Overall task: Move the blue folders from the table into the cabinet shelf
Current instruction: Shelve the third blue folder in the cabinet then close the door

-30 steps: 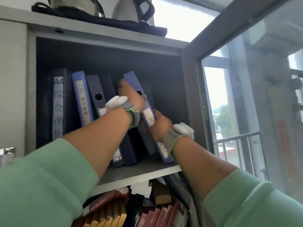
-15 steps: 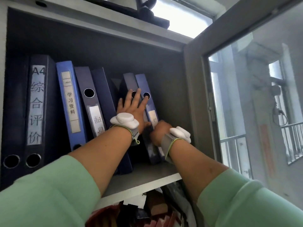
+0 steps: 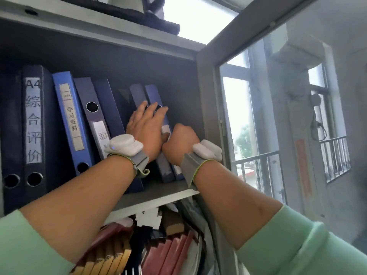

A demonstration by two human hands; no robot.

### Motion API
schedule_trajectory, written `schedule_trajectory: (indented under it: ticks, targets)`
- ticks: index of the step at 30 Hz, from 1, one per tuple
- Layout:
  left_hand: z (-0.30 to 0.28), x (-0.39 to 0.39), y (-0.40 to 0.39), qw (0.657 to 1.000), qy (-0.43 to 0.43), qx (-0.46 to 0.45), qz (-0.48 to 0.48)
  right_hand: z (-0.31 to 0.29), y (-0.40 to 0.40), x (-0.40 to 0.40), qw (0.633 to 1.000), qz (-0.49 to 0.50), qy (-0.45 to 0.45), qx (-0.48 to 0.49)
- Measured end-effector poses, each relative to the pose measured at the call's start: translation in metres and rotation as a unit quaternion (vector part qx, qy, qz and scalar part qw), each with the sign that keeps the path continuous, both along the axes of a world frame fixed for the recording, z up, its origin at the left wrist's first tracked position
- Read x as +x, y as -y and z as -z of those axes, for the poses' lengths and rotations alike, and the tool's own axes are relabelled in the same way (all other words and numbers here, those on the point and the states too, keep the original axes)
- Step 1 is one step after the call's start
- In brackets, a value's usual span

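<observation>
Two blue folders [image 3: 154,96] stand side by side, leaning left, at the right end of the row on the cabinet shelf [image 3: 158,192]. My left hand [image 3: 146,128] lies flat on their spines, fingers spread near the ring holes. My right hand [image 3: 179,142] is a fist pressed against the lower spine of the rightmost folder. Both wrists carry white sensor bands. More blue and dark folders [image 3: 68,120] fill the shelf to the left.
The cabinet's glass door [image 3: 278,108] stands open on the right. A lower shelf holds red and yellow books [image 3: 170,253] and loose papers. A dark bag [image 3: 143,18] sits on the cabinet top. The shelf has free room right of the folders.
The rightmost folder went from tilted and gripped in both hands to pushed deep into the shelf beside its neighbour. My left hand opened flat; my right hand stays low on the spine.
</observation>
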State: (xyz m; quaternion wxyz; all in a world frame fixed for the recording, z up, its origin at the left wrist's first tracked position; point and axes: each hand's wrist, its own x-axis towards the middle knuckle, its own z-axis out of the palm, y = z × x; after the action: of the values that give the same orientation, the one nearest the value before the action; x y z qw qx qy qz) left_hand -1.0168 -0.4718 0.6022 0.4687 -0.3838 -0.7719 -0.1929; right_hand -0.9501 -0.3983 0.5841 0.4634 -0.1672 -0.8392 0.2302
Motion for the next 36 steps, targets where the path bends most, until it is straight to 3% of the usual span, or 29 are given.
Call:
schedule_trajectory:
  ticks: [8, 12, 16, 18, 20, 21, 24, 28, 33, 36]
  targets:
    - [0.011, 0.137, 0.053, 1.0, 0.012, 0.011, 0.0, 0.002, 0.04, 0.107, 0.999, -0.008, -0.003, 0.05]
    - [0.01, 0.216, 0.067, 0.999, -0.01, 0.002, -0.037, 0.007, 0.059, 0.175, 0.988, 0.046, -0.103, 0.109]
    - [0.001, 0.292, 0.074, 1.0, -0.023, -0.002, -0.014, 0.003, 0.075, 0.257, 0.957, 0.168, -0.191, 0.141]
    - [-0.005, 0.33, 0.071, 1.0, -0.029, 0.008, -0.001, -0.005, 0.072, 0.306, 0.937, 0.183, -0.251, 0.156]
    - [-0.009, 0.356, 0.062, 1.0, -0.024, 0.011, 0.009, -0.012, 0.06, 0.344, 0.927, 0.184, -0.262, 0.196]
    - [-0.012, 0.368, 0.058, 1.0, -0.018, 0.011, 0.016, -0.015, 0.052, 0.363, 0.939, 0.18, -0.212, 0.204]
    - [-0.007, 0.397, 0.046, 0.999, 0.017, -0.008, 0.048, -0.02, 0.034, 0.405, 0.974, 0.136, -0.13, 0.129]
    - [0.01, 0.407, 0.04, 0.998, 0.016, -0.043, 0.045, -0.025, 0.032, 0.411, 0.992, 0.098, -0.043, 0.061]
    - [0.021, 0.404, 0.068, 0.998, 0.022, -0.025, 0.061, -0.027, 0.048, 0.387, 0.99, 0.098, -0.094, 0.032]
    - [0.022, 0.397, 0.089, 0.997, 0.04, -0.051, 0.038, -0.044, 0.042, 0.37, 0.969, 0.161, -0.166, -0.082]
